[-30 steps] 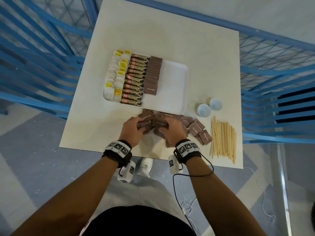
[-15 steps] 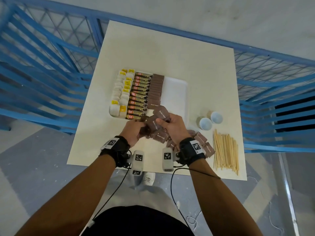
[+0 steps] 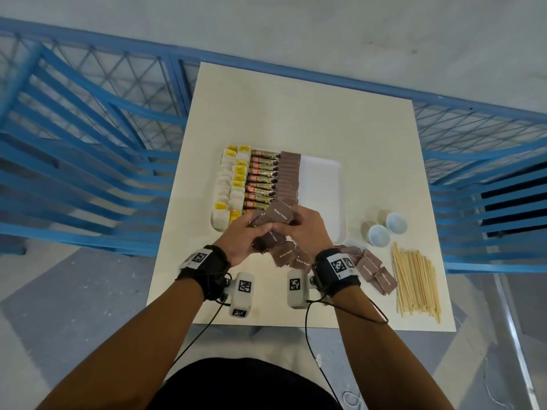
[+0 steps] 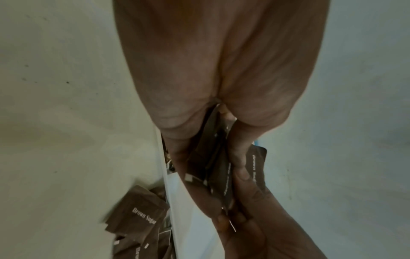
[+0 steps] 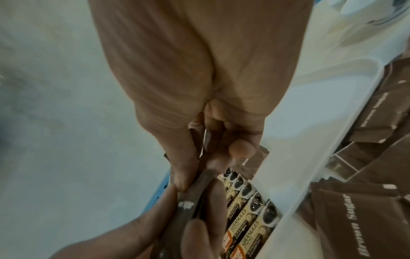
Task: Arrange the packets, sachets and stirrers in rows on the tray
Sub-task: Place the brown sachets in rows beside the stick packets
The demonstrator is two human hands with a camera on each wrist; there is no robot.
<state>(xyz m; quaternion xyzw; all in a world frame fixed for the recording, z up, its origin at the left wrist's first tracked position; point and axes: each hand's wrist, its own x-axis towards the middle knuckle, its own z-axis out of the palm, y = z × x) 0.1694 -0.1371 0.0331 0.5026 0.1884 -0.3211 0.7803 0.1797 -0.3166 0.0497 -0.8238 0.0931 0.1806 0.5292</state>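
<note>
Both hands hold a bunch of brown sugar sachets [image 3: 277, 216] above the near edge of the white tray [image 3: 322, 187]. My left hand [image 3: 251, 229] grips the bunch [image 4: 213, 157] from the left, and my right hand [image 3: 299, 223] pinches it [image 5: 199, 196] from the right. On the tray lie rows of white and yellow packets [image 3: 232, 184], coffee granule sticks [image 3: 263, 182] and brown sachets [image 3: 289, 176]. Loose brown sachets [image 3: 373, 269] lie on the table near my right wrist. Wooden stirrers [image 3: 416, 281] lie at the right.
Two small pale blue cups [image 3: 386, 229] stand right of the tray. The tray's right half is bare white. A blue metal railing [image 3: 88, 143] surrounds the cream table [image 3: 296, 113] on the far and both side edges.
Both hands lifted a bunch of brown sachets off the table pile and carried it up toward the tray's near edge. The head view shifted, showing more of the far table.
</note>
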